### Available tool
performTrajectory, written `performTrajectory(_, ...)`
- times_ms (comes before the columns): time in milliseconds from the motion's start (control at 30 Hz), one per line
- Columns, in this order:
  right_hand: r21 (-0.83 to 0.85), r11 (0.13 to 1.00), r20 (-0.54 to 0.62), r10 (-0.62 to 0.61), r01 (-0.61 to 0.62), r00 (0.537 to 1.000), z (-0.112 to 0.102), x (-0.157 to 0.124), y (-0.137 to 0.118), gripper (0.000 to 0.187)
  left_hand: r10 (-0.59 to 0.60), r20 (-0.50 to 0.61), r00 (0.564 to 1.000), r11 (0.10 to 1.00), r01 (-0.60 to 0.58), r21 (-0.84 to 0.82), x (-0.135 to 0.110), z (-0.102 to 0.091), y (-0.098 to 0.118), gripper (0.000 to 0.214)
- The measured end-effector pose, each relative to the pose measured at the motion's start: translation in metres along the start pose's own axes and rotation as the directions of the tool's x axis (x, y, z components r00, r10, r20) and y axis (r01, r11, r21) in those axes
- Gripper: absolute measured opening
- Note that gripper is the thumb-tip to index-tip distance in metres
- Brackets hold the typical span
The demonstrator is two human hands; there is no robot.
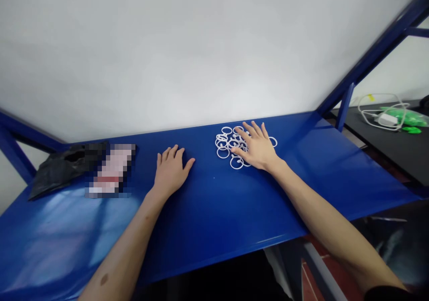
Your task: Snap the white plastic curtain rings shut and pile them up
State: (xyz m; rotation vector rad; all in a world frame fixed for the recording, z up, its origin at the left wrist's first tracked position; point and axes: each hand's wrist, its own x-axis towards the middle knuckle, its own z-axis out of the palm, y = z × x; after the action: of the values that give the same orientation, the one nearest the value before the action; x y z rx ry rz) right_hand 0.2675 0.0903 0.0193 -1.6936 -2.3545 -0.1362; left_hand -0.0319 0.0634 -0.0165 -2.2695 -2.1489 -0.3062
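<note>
So a bunch of white plastic rings (230, 143) is sitting in a loose heap on a blue table (201, 211), right of the middle and toward the back edge near the pale wall (187, 55). The right hand (254, 146) is lying palm down over the right part of that heap, fingers spreading wide apart and thumb sticking out to the left. Rings are poking out on both sides of it, one showing past the fingers on the right. Can't tell how hard it's pressing, or on which ones.

The left hand (170, 169) is resting palm down on the table, well apart from the rings, its fingers fanning slightly and the thumb pointing away from them.

Farther left, a pixelated pinkish item (112, 169) is lying next to a black bag (55, 171); too blocky to say what it is. Over on the right, a white cable (360, 108) is looping around beside some green plastic (412, 118) on a black desk (395, 149).
</note>
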Motion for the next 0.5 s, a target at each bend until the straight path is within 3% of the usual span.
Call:
performTrajectory(100, 0.034, 0.99, -0.063, -0.135, 0.137, 0.989, -0.005, -0.004, -0.01, 0.074, -0.005, -0.001, 1.0, 1.0, 0.005, -0.001, 0.0, 0.0, 0.001, 0.061)
performTrajectory(233, 0.072, 0.939, -0.066, -0.333, 0.337, 0.941, -0.006, -0.01, -0.027, 0.046, -0.014, 0.009, 1.0, 1.0, 0.014, 0.001, 0.0, -0.001, 0.002, 0.061)
performTrajectory(367, 0.064, 0.908, -0.047, -0.411, 0.414, 0.91, 0.0, -0.011, -0.039, 0.024, -0.014, 0.006, 1.0, 1.0, 0.014, 0.006, -0.001, -0.001, 0.003, 0.061)
performTrajectory(500, 0.069, 0.874, -0.12, -0.471, 0.481, 0.874, 0.004, -0.012, -0.046, 0.024, 0.054, -0.077, 0.996, 0.999, -0.054, 0.0, -0.004, -0.006, 0.009, 0.049)
